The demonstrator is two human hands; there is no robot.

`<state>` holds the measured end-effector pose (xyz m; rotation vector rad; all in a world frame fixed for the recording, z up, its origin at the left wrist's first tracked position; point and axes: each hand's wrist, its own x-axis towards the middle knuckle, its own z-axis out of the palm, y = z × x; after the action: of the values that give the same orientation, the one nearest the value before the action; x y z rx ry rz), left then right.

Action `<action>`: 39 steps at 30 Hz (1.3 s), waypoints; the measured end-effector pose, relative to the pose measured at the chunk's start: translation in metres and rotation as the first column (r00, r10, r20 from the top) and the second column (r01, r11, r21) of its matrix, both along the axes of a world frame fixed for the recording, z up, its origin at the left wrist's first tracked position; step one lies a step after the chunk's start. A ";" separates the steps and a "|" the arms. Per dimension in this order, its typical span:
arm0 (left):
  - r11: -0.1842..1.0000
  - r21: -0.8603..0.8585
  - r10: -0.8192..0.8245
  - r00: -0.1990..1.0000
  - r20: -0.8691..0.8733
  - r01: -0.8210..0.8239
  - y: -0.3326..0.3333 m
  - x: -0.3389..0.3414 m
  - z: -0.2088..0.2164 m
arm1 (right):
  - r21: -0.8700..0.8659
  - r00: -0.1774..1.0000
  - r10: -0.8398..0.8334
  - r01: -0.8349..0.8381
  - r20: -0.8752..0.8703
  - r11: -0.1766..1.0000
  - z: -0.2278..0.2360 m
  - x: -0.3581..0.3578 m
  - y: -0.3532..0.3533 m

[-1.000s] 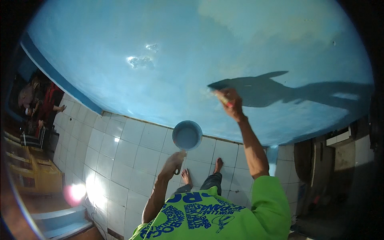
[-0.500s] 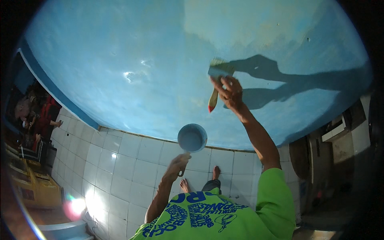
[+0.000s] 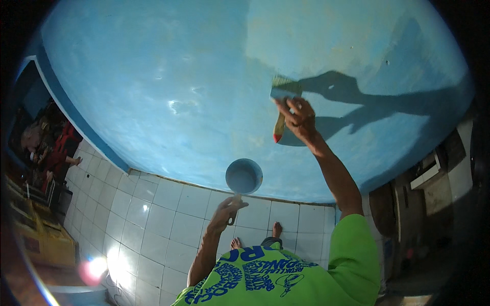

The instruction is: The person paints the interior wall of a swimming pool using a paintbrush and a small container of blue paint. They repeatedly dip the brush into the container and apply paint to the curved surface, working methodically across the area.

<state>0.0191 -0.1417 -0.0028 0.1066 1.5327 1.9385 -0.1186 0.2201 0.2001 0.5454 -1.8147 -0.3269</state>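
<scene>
My right hand [image 3: 300,118] is closed around a flat paintbrush [image 3: 280,125] with a pale wooden handle tipped in red. The brush is held bristles up against the blue wall [image 3: 168,66], and the handle hangs below my fingers. A paler, yellowish-green patch [image 3: 316,35] of wall lies above the bristles, with darker blue around it. My left hand [image 3: 226,213] grips the handle of a round, light-coloured dipper [image 3: 244,176], held low in front of the wall. Its inside looks bluish grey; how full it is cannot be made out.
White floor tiles [image 3: 153,224] run along the wall's foot, where my bare feet stand. At the left, past a blue-edged doorway, a person [image 3: 56,148] sits by a yellow piece of furniture [image 3: 48,239]. Dark shelving [image 3: 434,194] stands at the right.
The brush and my right hand have shifted slightly right and a little down in view. The dipper stays nearly in place in my left hand. The whole view has turned slightly.
</scene>
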 end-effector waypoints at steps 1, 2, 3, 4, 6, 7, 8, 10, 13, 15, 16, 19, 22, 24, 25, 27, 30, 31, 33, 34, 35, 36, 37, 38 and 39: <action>0.999 -0.031 -0.005 1.000 0.003 0.005 -0.002 0.000 0.002 | -0.044 0.991 0.067 -0.063 0.119 0.997 -0.004 0.001 -0.009; 1.000 -0.001 0.013 1.000 0.012 -0.013 -0.003 0.001 0.003 | -0.091 0.964 0.131 -0.112 0.231 0.990 -0.003 0.006 -0.018; 0.999 0.030 0.030 0.999 0.021 -0.030 -0.004 0.002 0.004 | -0.142 0.922 0.194 -0.154 0.336 0.978 0.001 0.009 -0.024; 0.997 0.062 0.050 0.998 0.036 -0.052 -0.005 0.006 0.002 | -0.146 0.921 0.209 -0.170 0.329 0.975 0.018 0.011 -0.027; 1.000 0.007 -0.007 1.000 0.031 0.006 -0.011 0.005 0.001 | -0.165 0.921 0.237 -0.194 0.309 0.967 0.067 0.007 -0.030; 1.000 0.012 -0.016 1.000 0.016 0.016 -0.011 0.002 0.002 | -0.265 0.946 0.250 -0.192 0.208 0.945 0.084 -0.003 -0.019; 1.000 0.018 -0.016 1.000 0.007 0.015 -0.011 0.001 0.001 | -0.361 0.959 0.262 -0.206 0.111 0.909 0.103 -0.006 -0.022; 0.994 0.097 0.058 0.998 -0.016 -0.056 -0.009 0.005 -0.003 | -0.263 0.973 0.229 -0.232 -0.040 0.937 0.115 -0.002 -0.037; 0.984 0.151 0.101 0.994 -0.045 -0.093 -0.006 0.009 0.002 | -0.090 0.985 0.164 -0.169 -0.060 0.981 0.090 0.000 -0.055; 0.989 0.138 0.055 0.998 -0.041 -0.049 -0.010 0.006 0.003 | 0.048 0.988 0.058 -0.065 0.143 0.997 0.042 -0.009 -0.052; 0.991 0.132 0.039 0.998 -0.042 -0.033 -0.013 0.002 0.004 | 0.056 0.971 0.110 -0.124 0.213 0.991 0.023 -0.011 -0.054; 0.993 0.111 0.057 0.997 -0.048 -0.052 -0.018 0.005 0.011 | -0.130 0.873 0.240 -0.204 0.425 0.970 0.012 -0.003 -0.075; 0.996 0.093 0.022 0.993 -0.118 -0.011 -0.019 0.001 0.003 | -0.200 0.830 0.250 -0.170 0.499 0.965 0.026 -0.016 -0.080; 0.994 0.106 -0.007 0.994 -0.110 0.018 -0.016 0.000 0.010 | -0.260 0.890 0.309 -0.227 0.337 0.938 0.048 -0.050 -0.063; 0.993 0.113 -0.006 0.995 -0.098 0.017 -0.017 0.001 0.012 | -0.301 0.909 0.335 -0.257 0.247 0.918 0.072 -0.058 -0.066; 0.989 0.149 0.024 0.996 -0.081 -0.012 -0.022 0.009 0.017 | -0.363 0.935 0.350 -0.309 0.052 0.879 0.121 -0.048 -0.087; 0.990 0.141 0.038 0.997 -0.070 -0.028 -0.018 0.009 0.027 | -0.156 0.986 0.137 -0.151 -0.095 0.976 0.142 -0.031 -0.108; 0.992 0.125 0.030 0.997 -0.074 -0.021 -0.016 0.007 0.030 | -0.027 0.993 0.052 -0.055 -0.108 0.998 0.127 -0.037 -0.103; 0.990 0.143 0.020 0.996 -0.089 -0.007 -0.018 0.003 0.014 | 0.187 1.000 0.000 -0.004 0.022 0.982 0.087 -0.047 -0.096; 0.988 0.156 0.019 0.995 -0.102 -0.002 -0.019 -0.001 0.010 | 0.294 0.999 0.031 -0.038 0.027 0.955 0.069 -0.046 -0.094; 0.990 0.138 0.031 0.993 -0.116 -0.015 -0.019 -0.001 0.013 | 0.240 0.980 0.102 -0.142 0.173 0.960 0.060 -0.039 -0.100; 0.992 0.120 0.042 0.991 -0.130 -0.026 -0.020 0.000 0.018 | 0.172 0.934 0.175 -0.236 0.311 0.956 0.057 -0.037 -0.108; 0.994 0.097 0.055 0.990 -0.133 -0.042 -0.024 0.005 0.019 | 0.032 0.889 0.162 -0.194 0.428 0.981 0.062 -0.031 -0.118; 0.993 0.110 0.052 0.987 -0.150 -0.036 -0.025 0.005 0.019 | -0.040 0.891 0.283 -0.288 0.355 0.957 0.079 -0.038 -0.114; 0.992 0.124 0.048 0.985 -0.167 -0.028 -0.026 0.003 0.021 | -0.106 0.913 0.335 -0.319 0.231 0.942 0.105 -0.045 -0.108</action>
<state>0.0217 -0.1677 0.0178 0.3038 1.5335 2.0982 -0.1632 0.1118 0.3049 0.8613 -1.9219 0.0332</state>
